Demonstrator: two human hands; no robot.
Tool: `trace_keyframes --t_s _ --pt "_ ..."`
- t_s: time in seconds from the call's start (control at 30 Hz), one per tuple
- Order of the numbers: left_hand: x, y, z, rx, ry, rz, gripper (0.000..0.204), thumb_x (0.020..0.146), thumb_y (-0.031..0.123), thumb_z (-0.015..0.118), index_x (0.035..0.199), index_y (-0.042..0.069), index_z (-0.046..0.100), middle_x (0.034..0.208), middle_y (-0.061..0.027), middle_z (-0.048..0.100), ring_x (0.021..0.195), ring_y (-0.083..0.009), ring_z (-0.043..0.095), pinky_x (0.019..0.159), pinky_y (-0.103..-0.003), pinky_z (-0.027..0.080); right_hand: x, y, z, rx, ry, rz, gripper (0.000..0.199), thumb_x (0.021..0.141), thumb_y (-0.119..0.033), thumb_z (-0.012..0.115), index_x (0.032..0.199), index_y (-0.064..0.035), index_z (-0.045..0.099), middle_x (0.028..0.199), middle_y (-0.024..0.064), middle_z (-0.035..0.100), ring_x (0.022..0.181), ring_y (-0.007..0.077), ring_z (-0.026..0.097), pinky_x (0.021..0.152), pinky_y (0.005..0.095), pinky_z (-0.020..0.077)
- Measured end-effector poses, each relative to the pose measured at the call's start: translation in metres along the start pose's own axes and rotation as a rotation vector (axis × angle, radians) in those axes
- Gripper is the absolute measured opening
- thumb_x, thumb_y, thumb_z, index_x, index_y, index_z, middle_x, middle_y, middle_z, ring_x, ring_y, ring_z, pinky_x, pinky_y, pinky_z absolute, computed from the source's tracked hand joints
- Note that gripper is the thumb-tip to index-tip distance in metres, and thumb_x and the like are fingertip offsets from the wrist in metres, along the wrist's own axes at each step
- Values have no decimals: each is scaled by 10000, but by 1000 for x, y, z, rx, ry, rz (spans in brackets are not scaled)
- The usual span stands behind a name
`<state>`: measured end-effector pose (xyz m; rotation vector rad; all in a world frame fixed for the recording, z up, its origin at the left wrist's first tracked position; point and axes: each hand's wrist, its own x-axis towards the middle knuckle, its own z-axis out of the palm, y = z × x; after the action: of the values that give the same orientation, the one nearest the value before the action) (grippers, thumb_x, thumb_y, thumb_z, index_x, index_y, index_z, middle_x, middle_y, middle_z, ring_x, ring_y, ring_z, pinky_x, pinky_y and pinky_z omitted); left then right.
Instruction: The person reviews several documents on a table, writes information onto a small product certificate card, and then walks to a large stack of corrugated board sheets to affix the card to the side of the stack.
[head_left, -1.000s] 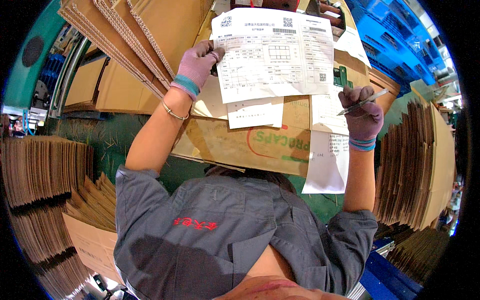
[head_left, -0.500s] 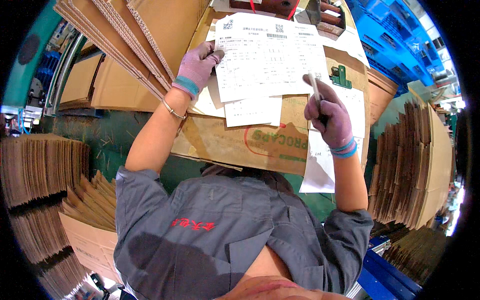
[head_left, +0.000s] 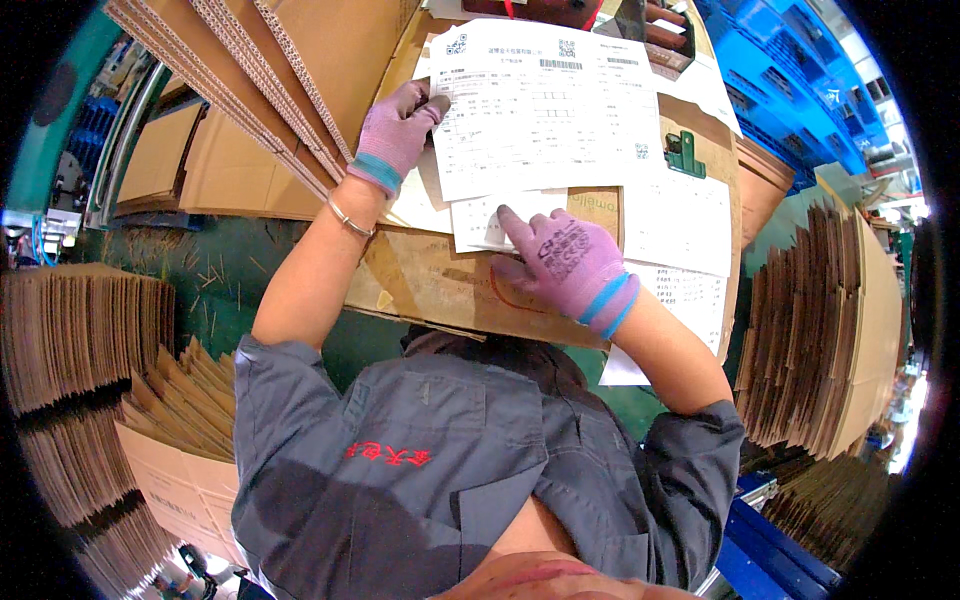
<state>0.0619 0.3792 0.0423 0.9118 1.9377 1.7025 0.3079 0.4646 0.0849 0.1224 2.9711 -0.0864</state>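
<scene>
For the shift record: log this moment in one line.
Left hand: gripping printed form at left edge; Right hand: index finger over smaller sheet partly beneath form; Green binder clip: right of form

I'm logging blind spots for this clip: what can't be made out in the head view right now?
- Head view: palm side of the purple-gloved right hand, hidden by its own back; whether it grips anything is unclear.
- Head view: top of the smaller white paper slip, covered by the large white printed sheet.
- Head view: the dark reddish-brown object, cut off by the upper edge.
</scene>
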Motion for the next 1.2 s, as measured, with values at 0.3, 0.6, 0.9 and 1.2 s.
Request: trace_keyframes --t_s 0.3,0.6,0.9,1.2 --pt "-2 -2 1 88 46 -61 339 943 191 654 1186 -44 624 992 -110 695 895 -142 622 814 -275 503 -28 5 -8 269 111 -147 220 863 -350 642 928 -140 646 835 67 628 857 274 637 706 388 533" --pt "-1 -7 6 114 105 -42 328 937 180 660 1186 -30 631 969 -115 704 829 -133 630 746 -276 519 -13 39 -27 1194 439 299 491 1046 -350 337 885 6 634 834 89 669 614 161 540 619 296 484" --pt "7 -33 2 41 136 23 276 941 153 641 1154 -22 651 899 -86 705 750 -98 630 650 -263 527 -17 15 5 381 259 -525 461 776 -92 630 1235 -76 588 1101 143 625 1110 346 589 881 398 516" --pt "4 -23 5 31 130 -30 318 927 166 653 1181 -22 631 920 -115 711 747 -125 643 657 -282 536 -40 -19 24 85 287 -417 586 733 -360 710 1250 -119 576 1252 153 571 1195 330 540 908 445 489"
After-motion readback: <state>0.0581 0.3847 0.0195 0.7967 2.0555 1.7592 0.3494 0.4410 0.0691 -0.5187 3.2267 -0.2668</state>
